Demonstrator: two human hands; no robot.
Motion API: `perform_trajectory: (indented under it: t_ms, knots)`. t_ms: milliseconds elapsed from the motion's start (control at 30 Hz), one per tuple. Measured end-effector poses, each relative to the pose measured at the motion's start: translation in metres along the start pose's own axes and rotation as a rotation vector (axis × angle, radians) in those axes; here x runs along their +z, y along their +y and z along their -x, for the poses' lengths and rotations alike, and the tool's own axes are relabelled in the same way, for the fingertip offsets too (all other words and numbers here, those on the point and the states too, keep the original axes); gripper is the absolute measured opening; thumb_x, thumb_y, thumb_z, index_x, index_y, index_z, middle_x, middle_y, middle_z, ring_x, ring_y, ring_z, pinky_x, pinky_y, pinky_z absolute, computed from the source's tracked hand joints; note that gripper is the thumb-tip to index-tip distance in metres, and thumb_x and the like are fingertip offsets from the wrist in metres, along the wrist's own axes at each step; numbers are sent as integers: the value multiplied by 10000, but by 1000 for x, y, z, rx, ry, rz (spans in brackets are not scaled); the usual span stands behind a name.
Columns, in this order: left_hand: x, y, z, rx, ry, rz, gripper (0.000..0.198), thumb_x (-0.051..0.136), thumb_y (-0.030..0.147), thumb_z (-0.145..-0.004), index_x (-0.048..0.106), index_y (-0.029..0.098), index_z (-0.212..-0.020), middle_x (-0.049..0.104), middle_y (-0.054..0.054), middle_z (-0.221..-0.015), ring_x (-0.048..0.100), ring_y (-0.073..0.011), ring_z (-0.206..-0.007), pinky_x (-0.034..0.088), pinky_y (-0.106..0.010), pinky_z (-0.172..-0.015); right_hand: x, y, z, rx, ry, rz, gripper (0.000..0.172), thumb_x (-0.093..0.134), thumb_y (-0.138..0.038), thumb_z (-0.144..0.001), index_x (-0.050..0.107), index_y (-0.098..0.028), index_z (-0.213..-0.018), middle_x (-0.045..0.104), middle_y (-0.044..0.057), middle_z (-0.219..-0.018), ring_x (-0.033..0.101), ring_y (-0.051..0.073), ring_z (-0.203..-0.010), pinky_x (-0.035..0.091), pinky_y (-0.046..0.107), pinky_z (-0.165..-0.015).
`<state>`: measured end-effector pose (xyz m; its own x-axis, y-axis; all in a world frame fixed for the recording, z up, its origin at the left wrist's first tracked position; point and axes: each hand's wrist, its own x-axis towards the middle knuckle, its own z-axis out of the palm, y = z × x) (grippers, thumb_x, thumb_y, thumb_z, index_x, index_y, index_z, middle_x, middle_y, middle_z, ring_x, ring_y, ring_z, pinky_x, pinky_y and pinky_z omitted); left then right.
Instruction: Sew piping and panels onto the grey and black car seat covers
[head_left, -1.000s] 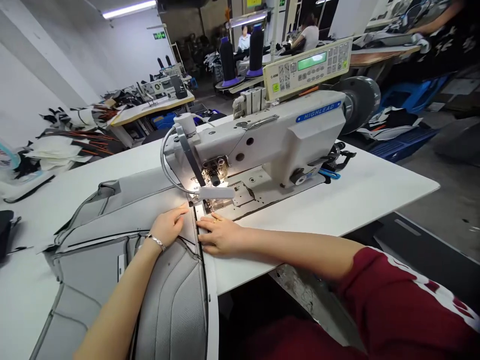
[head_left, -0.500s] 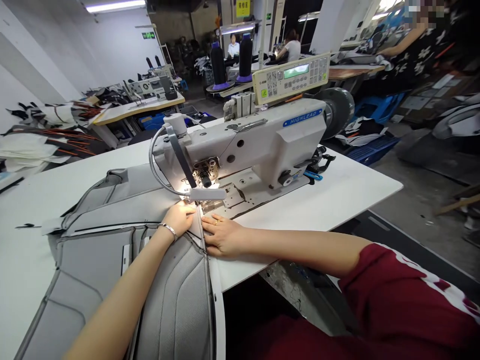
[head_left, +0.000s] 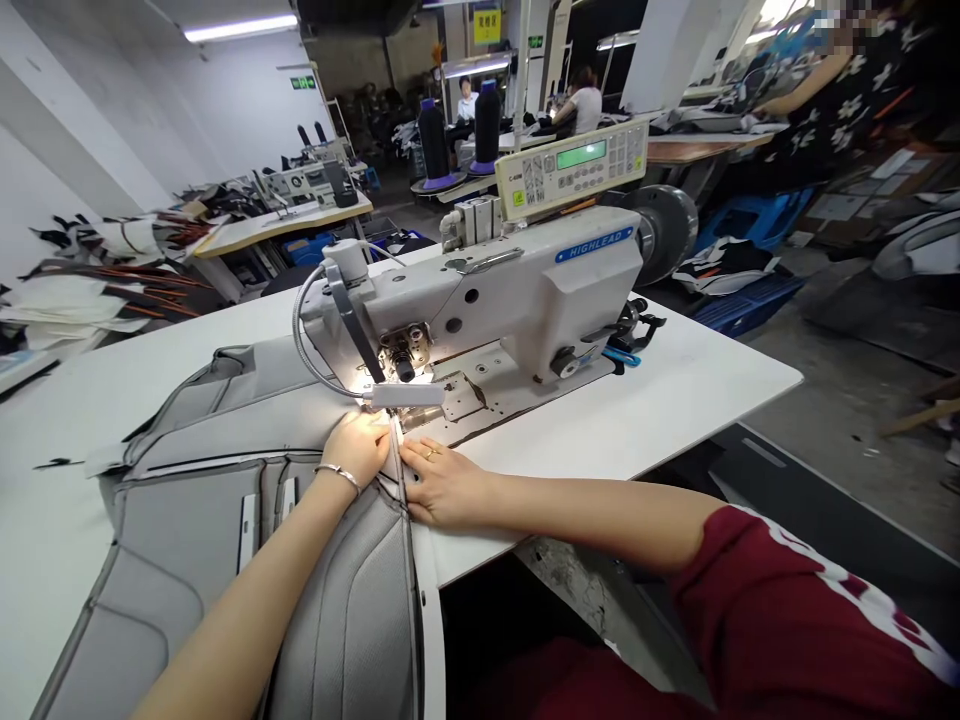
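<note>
A large grey padded fabric piece [head_left: 360,600], with dark piping and stitched lines like a seat cover, lies across the white tabletop. Its seam edge runs up under the head of a sewing machine [head_left: 517,290]. Just left of that seam, my left hand [head_left: 358,445] has its fingers drawn together on the fabric beside the lit needle area, the fingertips partly hidden. On the seam's other side, my right hand [head_left: 446,485] lies palm down, fingers stretched toward the edge and touching it. A small lamp [head_left: 405,396] covers part of the needle area.
A control panel [head_left: 574,167] and two dark thread cones [head_left: 433,145] rise behind the machine. The white tabletop [head_left: 697,370] ends in a corner at right. Piled fabric pieces [head_left: 82,300] lie at far left. Another person [head_left: 832,110] stands at upper right; others sit farther back.
The view has shifted slightly. My right hand's fingers have drawn a little closer together at the seam edge. My left hand stays beside the needle area, its fingers more bunched.
</note>
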<state>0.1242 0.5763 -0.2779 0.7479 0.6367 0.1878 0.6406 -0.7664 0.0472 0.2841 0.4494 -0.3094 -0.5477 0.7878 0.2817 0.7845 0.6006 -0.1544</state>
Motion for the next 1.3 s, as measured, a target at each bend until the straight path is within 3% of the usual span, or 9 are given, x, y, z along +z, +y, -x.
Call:
perform_trajectory:
  t_ms: [100, 267, 433, 533, 700, 867, 1100, 1200, 1300]
  knots:
    - [-3, 5, 1, 14, -36, -19, 309, 461, 249, -833, 767, 220, -864, 738, -85, -1095, 662, -247, -1013, 516, -385, -916, -3, -2, 3, -6, 2, 18, 383, 514, -441, -917, 720, -133, -1012, 489, 245, -1362, 441, 328, -1313, 299, 510, -1124]
    - [-5, 17, -5, -49, -117, -47, 293, 466, 268, -840, 756, 231, -822, 748, -58, -937, 675, -223, -886, 533, -339, -801, -7, 0, 6, -10, -6, 37, 441, 538, -466, -881, 706, -102, -1065, 509, 256, -1344, 449, 337, -1304, 285, 506, -1133]
    - [-4, 26, -3, -48, -77, -50, 307, 443, 238, -850, 746, 208, -812, 706, -84, -926, 644, -196, -828, 516, -299, -718, -12, -4, 6, 47, -88, 2, 413, 544, -421, -890, 698, -102, -1102, 451, 261, -1419, 391, 350, -1365, 287, 528, -1132]
    - [-3, 27, 3, -39, -44, -39, 320, 429, 246, -858, 746, 209, -846, 691, -78, -930, 629, -175, -776, 507, -282, -679, -24, -21, 28, 73, -81, -61, 338, 543, -382, -891, 719, -140, -1049, 363, 243, -1497, 347, 397, -1394, 309, 578, -1105]
    - [-1, 22, 6, -25, 36, 20, 304, 435, 244, -845, 738, 213, -830, 710, -66, -940, 638, -188, -833, 522, -288, -707, -39, -55, 82, -402, -7, -85, 357, 634, -341, -807, 685, -281, -1154, 300, 69, -1576, 241, 356, -1460, 300, 549, -1149]
    - [-2, 16, 3, -31, 23, 75, 289, 453, 248, -809, 738, 208, -828, 730, -65, -958, 642, -217, -938, 541, -317, -802, -11, -76, 73, -813, 83, 15, 330, 415, -293, -946, 718, -367, -1053, 483, -34, -1462, 385, 240, -1404, 256, 508, -1196]
    - [-18, 10, 13, 81, -140, 138, 358, 423, 358, -865, 709, 201, -1011, 696, -86, -1078, 647, -224, -962, 534, -353, -856, 4, -72, 68, -751, 180, -18, 285, 394, -358, -992, 662, -320, -1082, 482, -6, -1464, 407, 220, -1385, 279, 481, -1189]
    - [-26, 10, 24, 161, -235, 154, 340, 419, 414, -886, 684, 204, -930, 682, -101, -1146, 628, -249, -1049, 494, -406, -939, 2, -56, 81, -710, 206, -24, 278, 415, -335, -990, 681, -257, -988, 557, 33, -1391, 460, 219, -1347, 318, 453, -1174]
    - [-30, 6, 31, 180, -244, 181, 319, 454, 450, -875, 647, 205, -808, 627, -117, -1269, 584, -276, -1145, 446, -453, -1003, 1, -49, 85, -665, 180, -21, 314, 403, -257, -975, 708, -230, -905, 485, 2, -1464, 351, 242, -1426, 277, 485, -1198]
